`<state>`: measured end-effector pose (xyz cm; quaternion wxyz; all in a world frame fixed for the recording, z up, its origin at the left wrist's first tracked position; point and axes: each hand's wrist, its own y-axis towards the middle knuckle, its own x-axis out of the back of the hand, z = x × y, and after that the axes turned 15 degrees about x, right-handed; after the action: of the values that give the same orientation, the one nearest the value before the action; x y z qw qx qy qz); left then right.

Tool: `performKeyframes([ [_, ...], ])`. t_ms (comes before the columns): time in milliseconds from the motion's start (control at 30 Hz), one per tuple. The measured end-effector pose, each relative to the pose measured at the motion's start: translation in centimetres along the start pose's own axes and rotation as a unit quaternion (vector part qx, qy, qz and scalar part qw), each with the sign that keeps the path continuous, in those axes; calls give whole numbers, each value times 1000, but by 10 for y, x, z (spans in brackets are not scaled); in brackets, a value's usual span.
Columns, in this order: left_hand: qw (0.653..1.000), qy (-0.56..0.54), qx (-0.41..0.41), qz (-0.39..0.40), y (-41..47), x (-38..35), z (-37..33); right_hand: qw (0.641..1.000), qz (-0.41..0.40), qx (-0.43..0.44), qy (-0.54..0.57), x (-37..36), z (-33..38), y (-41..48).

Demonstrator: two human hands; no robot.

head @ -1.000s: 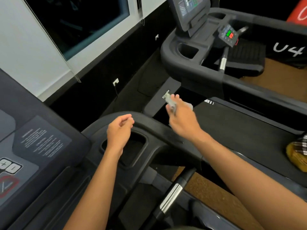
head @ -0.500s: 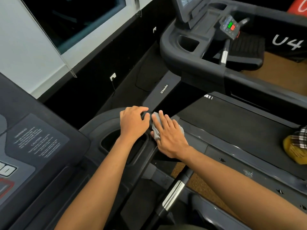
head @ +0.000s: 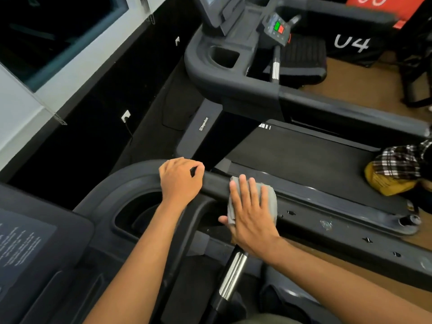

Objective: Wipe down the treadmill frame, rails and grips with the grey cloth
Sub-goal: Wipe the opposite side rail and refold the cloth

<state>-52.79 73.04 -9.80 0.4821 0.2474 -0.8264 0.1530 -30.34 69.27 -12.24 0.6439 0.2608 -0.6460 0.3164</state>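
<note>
The dark grey treadmill rail [head: 327, 202] runs from the curved console frame [head: 131, 181] toward the right. A folded grey cloth [head: 268, 197] lies on the rail. My right hand [head: 251, 211] presses flat on the cloth with straight fingers, its thumb tucked under the cloth's near edge. My left hand [head: 181, 178] grips the rail's rounded top just left of the cloth, fingers curled over it. A chrome and black grip bar [head: 232, 274] slants down below my right wrist.
A second treadmill [head: 233, 73] stands beyond, with a console [head: 278, 28] showing green and red buttons. Its belt [head: 304, 155] carries a yellow bag with a plaid cloth [head: 395, 169] at right. A cup recess [head: 138, 211] lies under my left forearm. The wall and window are at left.
My right hand has come down with the cloth from the air onto the rail and slid rightward along it. My left hand has closed over the rail's top.
</note>
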Motion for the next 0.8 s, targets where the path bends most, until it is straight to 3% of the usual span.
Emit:
performKeyframes([
  [167,996,-68,41,28,14,2,-1,999,-16,41,20,2,35,61],
  [333,995,-81,42,40,17,-2,-12,998,-30,48,32,5,31,63],
  [600,997,22,-58,53,-14,-33,-62,997,-44,-57,36,0,-27,-23],
  [800,988,24,-120,97,-49,-50,-91,994,-25,-110,13,-4,-66,-102],
])
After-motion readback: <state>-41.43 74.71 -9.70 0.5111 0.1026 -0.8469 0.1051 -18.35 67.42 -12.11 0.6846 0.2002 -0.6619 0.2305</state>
